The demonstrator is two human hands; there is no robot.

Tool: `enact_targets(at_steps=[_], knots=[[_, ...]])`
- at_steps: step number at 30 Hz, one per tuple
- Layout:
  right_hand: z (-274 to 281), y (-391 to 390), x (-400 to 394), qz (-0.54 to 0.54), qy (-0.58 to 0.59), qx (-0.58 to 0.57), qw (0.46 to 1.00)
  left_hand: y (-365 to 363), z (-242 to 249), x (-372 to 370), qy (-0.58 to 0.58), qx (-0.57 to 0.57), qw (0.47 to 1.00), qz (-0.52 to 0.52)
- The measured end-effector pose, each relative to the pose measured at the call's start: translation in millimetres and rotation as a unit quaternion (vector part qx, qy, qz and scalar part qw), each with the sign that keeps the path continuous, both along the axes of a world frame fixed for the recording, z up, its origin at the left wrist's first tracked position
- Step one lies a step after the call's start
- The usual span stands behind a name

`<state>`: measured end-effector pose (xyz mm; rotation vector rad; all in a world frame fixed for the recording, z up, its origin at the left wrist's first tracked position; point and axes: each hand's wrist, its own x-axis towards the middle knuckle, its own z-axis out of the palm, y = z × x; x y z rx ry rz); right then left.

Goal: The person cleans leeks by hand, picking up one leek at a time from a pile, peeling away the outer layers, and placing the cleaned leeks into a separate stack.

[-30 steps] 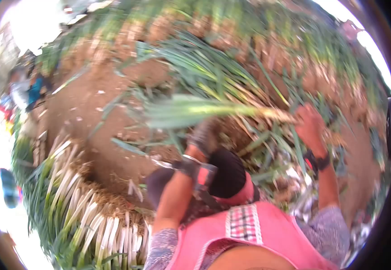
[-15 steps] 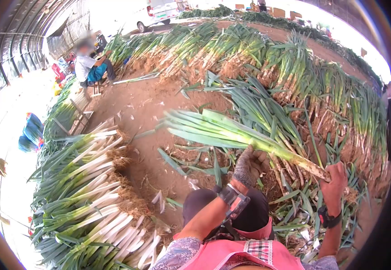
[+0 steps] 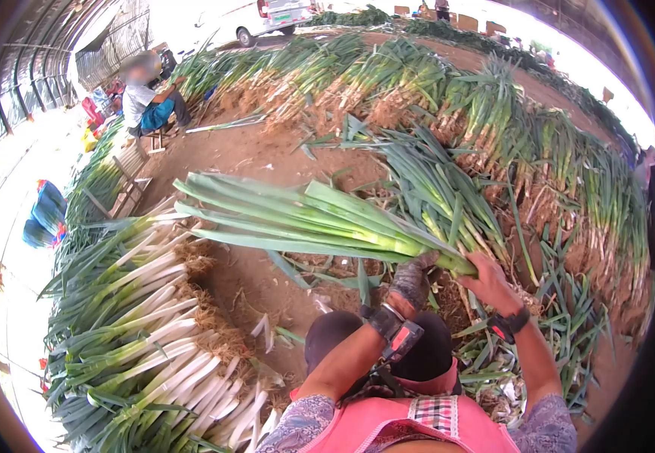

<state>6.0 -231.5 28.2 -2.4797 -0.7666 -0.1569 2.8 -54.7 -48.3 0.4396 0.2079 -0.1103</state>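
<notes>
A large leek point(image 3: 327, 226) with long green leaves spreads to the left above the soil in front of my knees. My left hand point(image 3: 414, 279), in a dark patterned glove, grips it where the leaves meet the stalk. My bare right hand point(image 3: 487, 283) is closed around the stalk just right of my left hand. The root end is hidden from view. Behind the leek lies a loose pile of untrimmed leeks point(image 3: 441, 181).
Leeks with white stalks point(image 3: 169, 325) lie in a row at left, roots inward. Upright leek bundles point(image 3: 486, 113) curve round the back and right. Leaf scraps point(image 3: 493, 377) lie beside my right knee. A seated person point(image 3: 146, 102), a wooden frame point(image 3: 127, 189) and a vehicle point(image 3: 275, 16) are farther off.
My right hand has moved left along the stalk, from near its root end to beside my left hand. The leek's leaves now reach farther left.
</notes>
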Motion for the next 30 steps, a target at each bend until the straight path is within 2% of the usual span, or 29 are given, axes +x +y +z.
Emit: enact_targets(at_steps=[2, 6, 9, 10, 12, 15, 19, 26, 28, 29, 30], knots=[[10.2, 26.4, 6.3, 0.037, 0.030, 0.030, 0.998, 7.0, 9.7, -6.6, 0.008, 0.019, 1.000, 0.005], [20.3, 47.7, 18.0, 0.074, 0.226, 0.116, 0.964, 28.7, 10.0, -9.4, -0.012, 0.054, 0.998, -0.005], [31.6, 56.0, 19.5, 0.083, 0.264, 0.066, 0.959, 41.3, 19.7, -18.2, -0.013, 0.056, 0.998, -0.027], [24.2, 55.8, 25.1, 0.101, 0.287, 0.092, 0.948, 44.7, 20.3, -18.7, -0.016, 0.054, 0.998, -0.037], [25.8, 60.8, 24.5, 0.103, 0.297, 0.119, 0.942, 49.4, 20.0, -19.4, -0.022, 0.049, 0.997, -0.061], [28.2, 65.2, 25.1, 0.101, 0.316, 0.130, 0.934, 55.7, 19.8, -21.9, -0.078, 0.152, 0.984, -0.048], [25.4, 66.3, 27.2, 0.102, 0.288, 0.121, 0.944, 57.9, 15.2, -17.7, -0.014, 0.036, 0.998, -0.057], [18.0, 58.4, 24.3, 0.077, 0.301, 0.133, 0.941, 58.1, 8.9, -15.2, -0.042, 0.055, 0.993, -0.095], [14.0, 54.2, 23.9, 0.070, 0.298, 0.139, 0.942, 53.9, 3.3, -14.8, -0.066, 0.132, 0.985, -0.090], [13.0, 52.5, 23.2, 0.068, 0.293, 0.132, 0.944, 51.7, -0.4, -14.7, -0.084, 0.206, 0.972, -0.080], [13.2, 50.9, 22.3, 0.066, 0.288, 0.124, 0.947, 51.0, 1.1, -16.1, -0.090, 0.214, 0.970, -0.078]])
